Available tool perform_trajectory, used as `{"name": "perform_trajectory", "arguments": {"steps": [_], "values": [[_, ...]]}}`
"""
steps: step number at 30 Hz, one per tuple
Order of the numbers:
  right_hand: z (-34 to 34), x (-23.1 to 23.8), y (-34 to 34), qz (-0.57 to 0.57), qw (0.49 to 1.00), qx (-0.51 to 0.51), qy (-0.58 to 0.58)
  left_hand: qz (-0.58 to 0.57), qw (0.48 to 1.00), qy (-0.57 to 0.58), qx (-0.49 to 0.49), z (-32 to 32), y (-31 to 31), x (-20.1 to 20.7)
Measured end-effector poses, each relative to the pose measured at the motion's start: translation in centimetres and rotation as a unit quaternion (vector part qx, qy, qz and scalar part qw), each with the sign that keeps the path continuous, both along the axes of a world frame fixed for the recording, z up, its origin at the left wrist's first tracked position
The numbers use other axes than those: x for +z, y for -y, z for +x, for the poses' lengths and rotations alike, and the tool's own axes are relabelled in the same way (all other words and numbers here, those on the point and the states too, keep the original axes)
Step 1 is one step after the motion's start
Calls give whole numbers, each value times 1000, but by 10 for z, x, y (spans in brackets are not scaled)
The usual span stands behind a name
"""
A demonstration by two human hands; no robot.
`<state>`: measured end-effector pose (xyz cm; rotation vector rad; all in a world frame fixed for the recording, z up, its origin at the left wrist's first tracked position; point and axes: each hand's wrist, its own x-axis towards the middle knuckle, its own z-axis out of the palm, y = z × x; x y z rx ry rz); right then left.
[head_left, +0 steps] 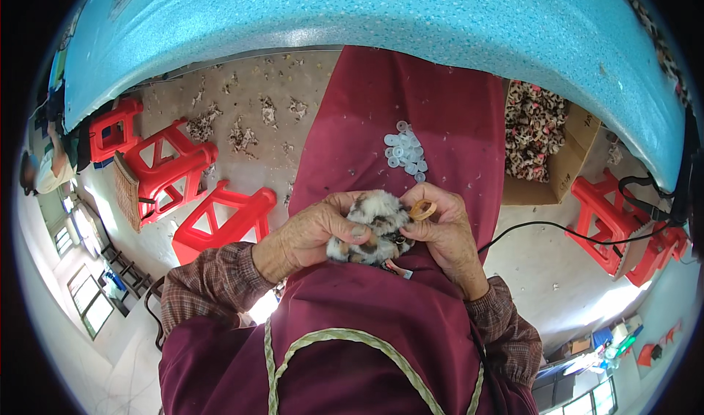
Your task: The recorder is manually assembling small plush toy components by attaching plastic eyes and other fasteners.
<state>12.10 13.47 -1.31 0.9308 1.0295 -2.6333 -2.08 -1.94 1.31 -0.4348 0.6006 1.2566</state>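
Note:
Over my lap, both hands hold a small furry plush piece (378, 211) in white, brown and black. My left hand (312, 235) grips its left side, thumb pressed across the fur. My right hand (441, 228) pinches its right edge between thumb and fingers. A tan ring-shaped band (422, 210) shows at my right fingers; whether it is worn or held, I cannot tell. A small pale tag with red (397, 270) sticks out under the plush piece. Beyond my hands, a heap of small translucent plastic discs (405, 151) lies on the maroon apron (367, 114).
A light-blue speckled table (352, 19) spans the far side. To the right stands a cardboard box (583, 147) full of brown-and-white furry pieces (535, 133). Red stools (227, 221) stand at both sides. Fluffy scraps (242, 138) litter the floor. A black cable (543, 224) runs off rightward.

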Motion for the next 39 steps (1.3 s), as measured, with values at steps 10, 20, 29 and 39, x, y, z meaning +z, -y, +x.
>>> {"name": "perform_trajectory", "arguments": {"steps": [10,20,29,39], "values": [[-3,-11,-1,40,998,-42,-26,-92,993,-41,59,16,-7,5],[-8,1,-5,195,980,-29,-29,-96,994,-50,20,20,-19,4],[-9,9,-6,198,979,-19,-37,-70,997,-11,32,28,-9,-2],[-12,7,-11,223,975,-25,-10,-80,995,-9,58,27,-17,-1]]}}
